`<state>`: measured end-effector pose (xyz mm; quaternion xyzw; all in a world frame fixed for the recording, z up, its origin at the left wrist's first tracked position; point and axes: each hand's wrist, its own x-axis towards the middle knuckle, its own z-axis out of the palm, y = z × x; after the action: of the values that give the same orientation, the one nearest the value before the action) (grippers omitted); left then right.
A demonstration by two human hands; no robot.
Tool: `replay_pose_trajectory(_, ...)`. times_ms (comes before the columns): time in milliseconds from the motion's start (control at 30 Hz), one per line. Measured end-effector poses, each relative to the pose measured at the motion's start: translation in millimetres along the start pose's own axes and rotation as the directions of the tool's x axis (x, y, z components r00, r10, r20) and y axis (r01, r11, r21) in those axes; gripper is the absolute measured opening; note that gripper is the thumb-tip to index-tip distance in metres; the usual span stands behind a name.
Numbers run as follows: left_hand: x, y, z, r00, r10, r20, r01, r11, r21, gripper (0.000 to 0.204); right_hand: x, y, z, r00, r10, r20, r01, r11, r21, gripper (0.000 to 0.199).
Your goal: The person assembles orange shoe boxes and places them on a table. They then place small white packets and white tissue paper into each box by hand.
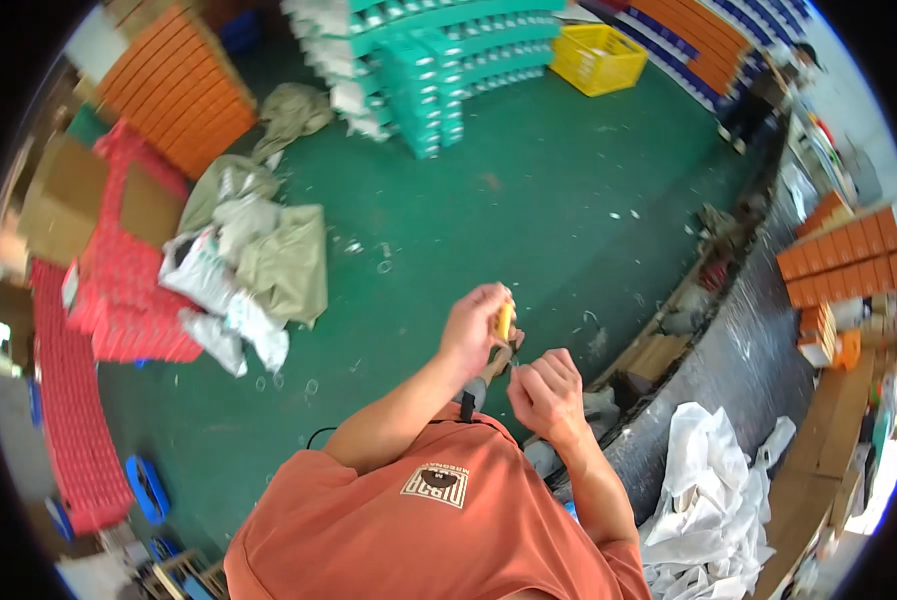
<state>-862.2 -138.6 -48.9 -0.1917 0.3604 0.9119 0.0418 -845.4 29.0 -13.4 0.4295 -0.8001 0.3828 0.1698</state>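
Note:
My left hand [473,328] is raised in front of my chest with its fingers curled around a small yellow-handled tool [505,320]. A dark part shows at the tool's lower end; I cannot make out its exact kind. Just to the right and a little nearer, my right hand [548,392] is closed, thumb side toward the tool. Whatever its fingers pinch is too small or hidden to name. The two hands are close but apart. Below them hangs a black strap [467,405] at my orange shirt [368,510].
To my right runs a long dark worktable [658,440] with white cloth bags [703,490] and orange boxes [843,255]. Stacked red boxes [133,290] and sacks [283,260] stand left. Ahead are teal stacks [418,90], a yellow crate [596,60] and another person [768,95].

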Motion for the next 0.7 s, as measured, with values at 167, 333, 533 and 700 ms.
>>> replay_pose_trajectory(167, 135.7, 3.6, 110.2, 0.959, -0.129, 0.253, 0.199, 0.941, -0.273, 0.016, 28.1, 120.7, -60.7, 0.888, 0.46, 0.005, -0.46, 0.888, 0.004, 0.016)
replay_pose_trajectory(333, 239.2, -12.5, 222.0, 0.899, -0.222, 0.378, 0.353, 0.878, -0.324, 0.019, 79.4, 209.0, -151.8, 0.677, 0.724, -0.131, -0.699, 0.689, 0.19, 0.017)
replay_pose_trajectory(533, 316.1, -1.3, 351.3, 0.803, -0.126, 0.582, 0.188, 0.981, -0.046, 0.022, 162.6, 310.9, -235.5, 0.651, 0.69, -0.316, -0.647, 0.722, 0.244, 0.028)
replay_pose_trajectory(700, 371.9, 25.9, 452.8, 0.562, 0.255, 0.787, -0.144, 0.967, -0.211, 0.013, 218.3, 393.8, -311.0, 0.801, 0.173, -0.573, -0.281, 0.954, -0.106, 0.009)
